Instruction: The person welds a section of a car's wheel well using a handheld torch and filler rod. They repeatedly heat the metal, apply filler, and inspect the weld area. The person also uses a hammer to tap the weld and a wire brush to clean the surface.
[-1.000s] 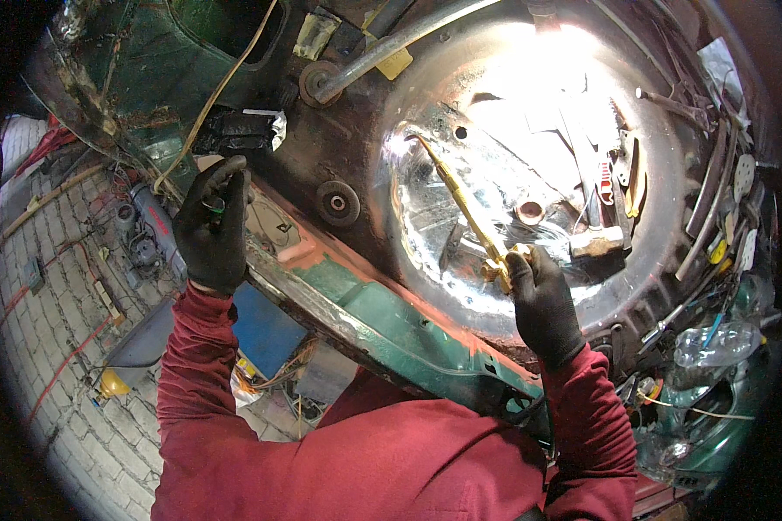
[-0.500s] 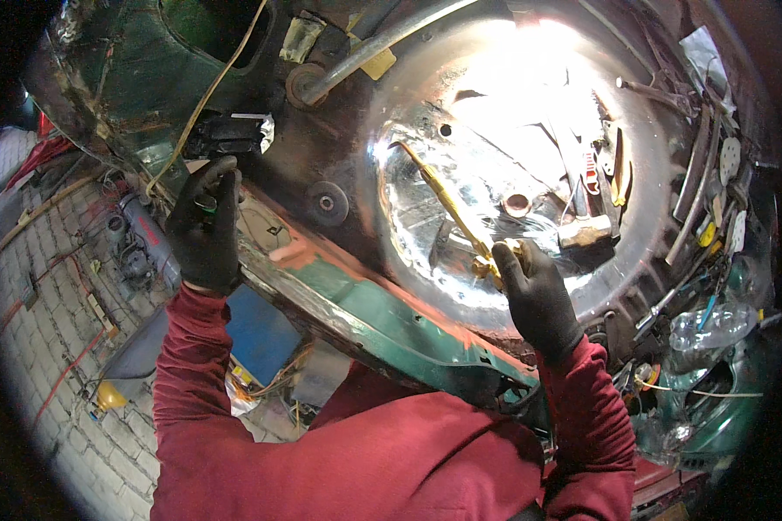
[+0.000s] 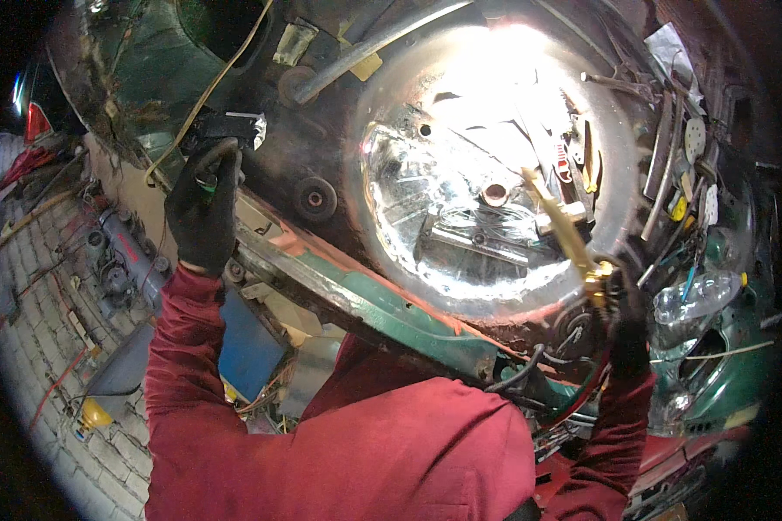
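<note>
In black gloves, my left hand (image 3: 198,217) is raised over the car body's left edge. Its fingers are curled closed around a small thing that shows only as a bit of green (image 3: 207,184). My right hand (image 3: 632,334) grips the valve end of a brass gas torch (image 3: 566,233), whose tube slants up and left over the spare-wheel well (image 3: 378,234). No flame shows at the torch's tip. A hose (image 3: 593,382) runs down from near that hand. Below the torch, a coil of wire (image 3: 482,224) and metal pieces lie in the well.
A rusty green body edge (image 3: 382,300) crosses in front of me. Hand tools and a hammer head (image 3: 563,217) lie in the brightly lit well. At right are a clear plastic bottle (image 3: 695,300) and metal strips (image 3: 660,165). A grey cylinder (image 3: 130,252) rests on the brick floor at left.
My right hand has swung the torch right and toward me, away from the well's left side. My left hand stays nearly in place. The whole view has shifted slightly.
</note>
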`<state>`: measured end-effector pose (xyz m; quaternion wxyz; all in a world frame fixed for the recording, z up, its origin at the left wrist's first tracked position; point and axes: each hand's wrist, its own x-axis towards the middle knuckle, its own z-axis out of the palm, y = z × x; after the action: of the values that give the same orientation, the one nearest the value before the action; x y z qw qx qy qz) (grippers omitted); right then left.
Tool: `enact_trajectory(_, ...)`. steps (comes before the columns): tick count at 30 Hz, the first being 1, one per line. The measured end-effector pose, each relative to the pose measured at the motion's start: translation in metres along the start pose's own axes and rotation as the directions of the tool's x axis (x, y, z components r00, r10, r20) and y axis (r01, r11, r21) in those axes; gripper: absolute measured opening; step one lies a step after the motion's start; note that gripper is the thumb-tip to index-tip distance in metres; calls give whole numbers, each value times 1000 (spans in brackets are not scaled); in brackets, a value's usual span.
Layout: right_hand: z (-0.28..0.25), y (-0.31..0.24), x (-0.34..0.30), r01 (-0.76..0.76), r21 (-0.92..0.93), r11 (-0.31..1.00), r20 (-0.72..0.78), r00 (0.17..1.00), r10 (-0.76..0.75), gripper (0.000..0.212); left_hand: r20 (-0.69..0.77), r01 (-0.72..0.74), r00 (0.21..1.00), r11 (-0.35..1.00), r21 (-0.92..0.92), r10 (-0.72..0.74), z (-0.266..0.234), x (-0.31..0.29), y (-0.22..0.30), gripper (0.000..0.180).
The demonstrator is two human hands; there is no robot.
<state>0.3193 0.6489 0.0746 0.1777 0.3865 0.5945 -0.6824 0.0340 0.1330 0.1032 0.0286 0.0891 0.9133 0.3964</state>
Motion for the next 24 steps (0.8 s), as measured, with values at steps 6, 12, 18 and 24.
enact_trajectory(6,-133,65,-26,-178,-52,983,-324,934,152,48,15,-106,994,994,-27,106,-24,9,-25,27)
enact_trajectory(12,-59,45,4,-1,-891,453,-296,759,-580,35,104,-12,995,997,75,4,-32,27,-35,28)
enact_trajectory(18,91,108,97,468,-884,-10,466,878,-110,37,65,57,996,994,91,-63,-22,28,-31,24)
enact_trajectory(24,91,241,158,431,-827,-362,455,890,19,24,56,97,993,993,67,-101,-21,28,-29,20)
